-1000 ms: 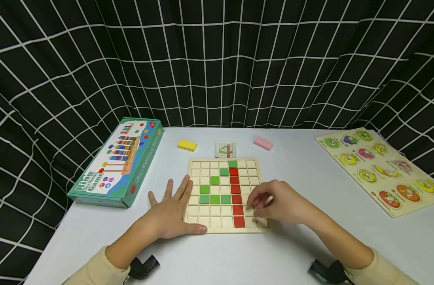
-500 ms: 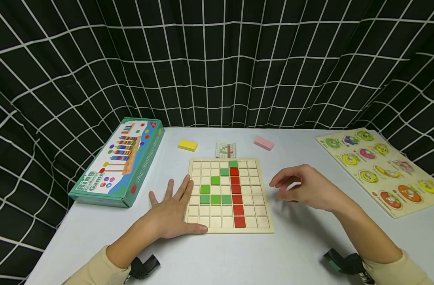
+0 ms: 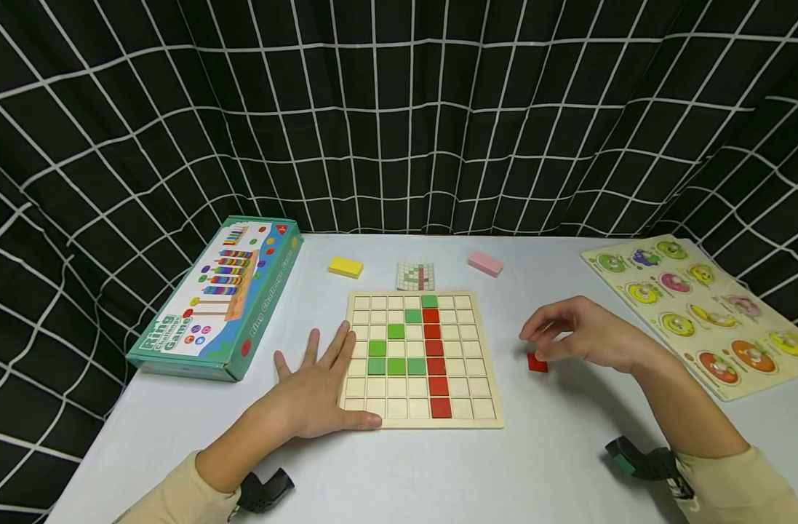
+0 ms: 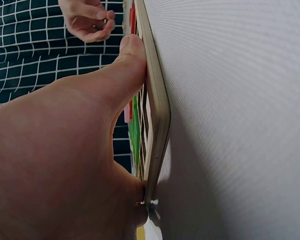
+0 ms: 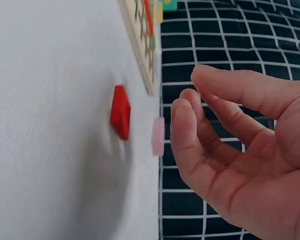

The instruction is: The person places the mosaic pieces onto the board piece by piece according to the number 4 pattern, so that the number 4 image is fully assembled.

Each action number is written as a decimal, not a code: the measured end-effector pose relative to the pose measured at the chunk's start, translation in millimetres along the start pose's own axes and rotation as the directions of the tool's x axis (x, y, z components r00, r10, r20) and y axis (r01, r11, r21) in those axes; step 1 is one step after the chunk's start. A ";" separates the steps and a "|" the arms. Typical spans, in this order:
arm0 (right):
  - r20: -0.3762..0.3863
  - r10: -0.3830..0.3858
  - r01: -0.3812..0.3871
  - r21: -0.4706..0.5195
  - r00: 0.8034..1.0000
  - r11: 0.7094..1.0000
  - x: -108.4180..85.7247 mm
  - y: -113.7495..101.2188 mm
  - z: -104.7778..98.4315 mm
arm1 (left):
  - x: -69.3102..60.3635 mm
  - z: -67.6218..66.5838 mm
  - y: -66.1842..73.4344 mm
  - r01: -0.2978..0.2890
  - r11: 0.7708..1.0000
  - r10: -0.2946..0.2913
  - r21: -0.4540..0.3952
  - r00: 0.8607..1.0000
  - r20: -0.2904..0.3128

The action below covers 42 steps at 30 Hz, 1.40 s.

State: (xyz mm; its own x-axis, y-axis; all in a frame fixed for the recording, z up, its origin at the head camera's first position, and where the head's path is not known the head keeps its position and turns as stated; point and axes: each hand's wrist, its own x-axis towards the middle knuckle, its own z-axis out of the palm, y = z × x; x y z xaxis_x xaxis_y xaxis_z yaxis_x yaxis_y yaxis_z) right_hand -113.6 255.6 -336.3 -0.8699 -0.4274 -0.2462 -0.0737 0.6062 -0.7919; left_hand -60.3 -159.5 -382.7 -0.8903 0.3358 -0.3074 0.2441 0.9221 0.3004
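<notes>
My left hand (image 3: pixel 316 397) lies with fingers spread along the left side of a square wooden grid board (image 3: pixel 489 386), thumb on its front edge. Red tiles (image 3: pixel 436 347) form one column in the board, and green tiles (image 3: pixel 396 366) fill several cells to the left. To the right of the board, my right hand (image 3: pixel 582 338) hovers with bent fingers and a gap between thumb and fingertips. Just below those fingers a loose red tile (image 3: pixel 537 362) lies on the white table. In the right wrist view the hand stands apart from that red tile (image 5: pixel 121 112) and holds nothing.
A small printed pattern card (image 3: pixel 415 276) lies behind the board, between a yellow block (image 3: pixel 345 267) and a pink block (image 3: pixel 485 263). A ring game box (image 3: pixel 218 298) stands at left. A fruit puzzle board (image 3: pixel 700 313) lies at right.
My right hand has moved from over the board's right columns to the right, off the board. The loose red tile, hidden and then barely showing under it, is now visible. My left hand stays put.
</notes>
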 end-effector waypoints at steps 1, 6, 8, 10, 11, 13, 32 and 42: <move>0.005 0.005 -0.005 0.001 1.000 1.000 0.6 2.0 -0.6 | 0.0 0.0 0.0 0.000 1.000 0.000 0.001 1.000 0.001; 0.026 0.021 -0.021 0.004 0.999 1.000 2.7 10.9 -2.7 | -0.2 -0.3 0.0 -0.002 1.000 0.002 -0.004 1.000 0.003; 0.033 0.032 -0.033 0.010 0.999 0.999 3.6 13.7 -2.9 | -0.2 -0.4 0.1 -0.004 1.000 0.004 -0.007 1.000 0.000; 0.040 0.050 -0.051 0.019 0.998 0.999 4.6 16.0 -2.6 | -0.2 -0.3 0.1 -0.005 1.000 0.005 -0.007 1.000 -0.002; 0.042 0.057 -0.058 0.022 0.997 0.998 5.1 17.1 -2.3 | -0.1 -0.1 0.1 -0.005 1.000 0.005 -0.007 1.000 -0.002; 0.045 0.071 -0.072 0.020 0.996 0.997 6.0 19.3 -1.6 | 0.1 0.2 0.0 -0.005 1.000 0.005 -0.006 1.000 -0.004; -0.001 0.081 -0.081 -0.097 0.997 0.992 11.0 18.8 13.7 | 0.1 -1.1 0.4 -0.001 1.000 0.001 -0.004 1.000 -0.003; -0.038 0.088 -0.094 -0.177 0.995 0.980 11.6 17.3 18.2 | -0.1 -1.5 0.1 -0.001 1.000 0.001 -0.001 1.000 0.004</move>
State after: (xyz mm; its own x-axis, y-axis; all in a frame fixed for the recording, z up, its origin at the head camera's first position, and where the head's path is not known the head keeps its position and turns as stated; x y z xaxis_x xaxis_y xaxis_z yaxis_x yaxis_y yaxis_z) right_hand -116.1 248.9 -363.1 -0.8909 -0.3464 -0.2939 -0.0769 0.7526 -0.6540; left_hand -60.7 -159.7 -381.3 -0.8885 0.3378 -0.3105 0.2447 0.9214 0.3020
